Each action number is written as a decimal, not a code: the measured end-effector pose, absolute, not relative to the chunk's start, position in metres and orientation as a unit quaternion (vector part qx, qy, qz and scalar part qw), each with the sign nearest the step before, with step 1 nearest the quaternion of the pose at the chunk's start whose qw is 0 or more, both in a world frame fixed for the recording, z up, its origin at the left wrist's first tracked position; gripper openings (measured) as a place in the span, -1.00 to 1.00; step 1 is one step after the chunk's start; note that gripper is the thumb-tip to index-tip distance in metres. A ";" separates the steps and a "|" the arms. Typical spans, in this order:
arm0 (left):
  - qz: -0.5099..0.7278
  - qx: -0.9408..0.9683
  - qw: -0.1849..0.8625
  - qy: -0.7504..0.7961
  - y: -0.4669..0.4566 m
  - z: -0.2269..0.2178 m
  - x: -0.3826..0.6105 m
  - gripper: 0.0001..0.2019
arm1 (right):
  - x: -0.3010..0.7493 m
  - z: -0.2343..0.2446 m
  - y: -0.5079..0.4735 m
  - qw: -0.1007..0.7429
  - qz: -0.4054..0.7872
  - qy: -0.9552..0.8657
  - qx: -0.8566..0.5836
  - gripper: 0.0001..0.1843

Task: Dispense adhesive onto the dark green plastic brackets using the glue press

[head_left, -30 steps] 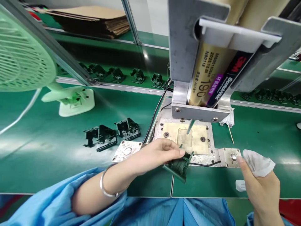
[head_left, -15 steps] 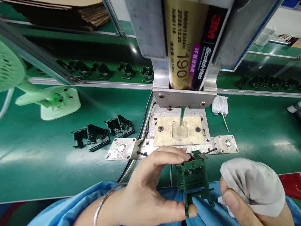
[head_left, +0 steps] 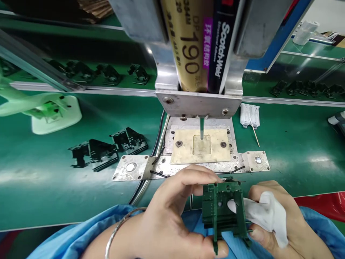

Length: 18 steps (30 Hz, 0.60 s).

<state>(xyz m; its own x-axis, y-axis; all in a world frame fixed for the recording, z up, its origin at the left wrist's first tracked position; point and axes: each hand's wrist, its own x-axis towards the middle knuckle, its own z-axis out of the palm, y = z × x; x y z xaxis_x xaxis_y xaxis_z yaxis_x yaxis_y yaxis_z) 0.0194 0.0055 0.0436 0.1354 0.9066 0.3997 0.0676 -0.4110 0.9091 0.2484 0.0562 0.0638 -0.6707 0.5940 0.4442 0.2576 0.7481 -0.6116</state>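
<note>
shifted in the head view since the earlier frame: from apart on the right to inside the part (head_left: 223, 217), carrying the cloth (head_left: 266, 212) in the right hand (head_left: 295, 216). passing behind the right-hand upright, with a white tip showing in the opening; cannot tell whether pressed on the inner face or just short of it. so, judging by that, gone from holding the cloth near to working it inside the part. pinching the part with the left hand (head_left: 172, 216) much as before, thumb low, fingers along the top left edge. with the right, gripping the bunched cloth between thumb and curled fingers. part held up off the bench (head_left: 291, 133), nearer than the block (head_left: 183, 153) and nozzle (head_left: 202, 128). farther left, lying close together, two more parts (head_left: 128, 140).
</note>
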 end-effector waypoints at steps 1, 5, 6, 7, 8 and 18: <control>0.535 0.644 0.395 0.377 0.005 0.044 0.020 -0.24 | 0.247 0.066 0.058 0.310 0.260 -0.887 -0.221 -0.53; 0.516 0.646 0.415 0.379 0.002 0.047 0.022 -0.28 | 0.245 0.069 0.061 0.285 0.244 -0.905 -0.203 -0.43; 0.515 0.646 0.418 0.378 0.002 0.048 0.022 -0.28 | 0.245 0.069 0.060 0.281 0.239 -0.907 -0.204 -0.42; 0.516 0.646 0.420 0.375 0.001 0.048 0.023 -0.27 | 0.245 0.068 0.058 0.280 0.234 -0.908 -0.204 -0.41; 0.519 0.645 0.422 0.371 0.001 0.049 0.024 -0.27 | 0.245 0.067 0.057 0.278 0.232 -0.910 -0.204 -0.40; 0.524 0.646 0.430 0.351 -0.004 0.047 0.026 -0.17 | 0.246 0.061 0.044 0.274 0.168 -0.928 -0.186 -0.44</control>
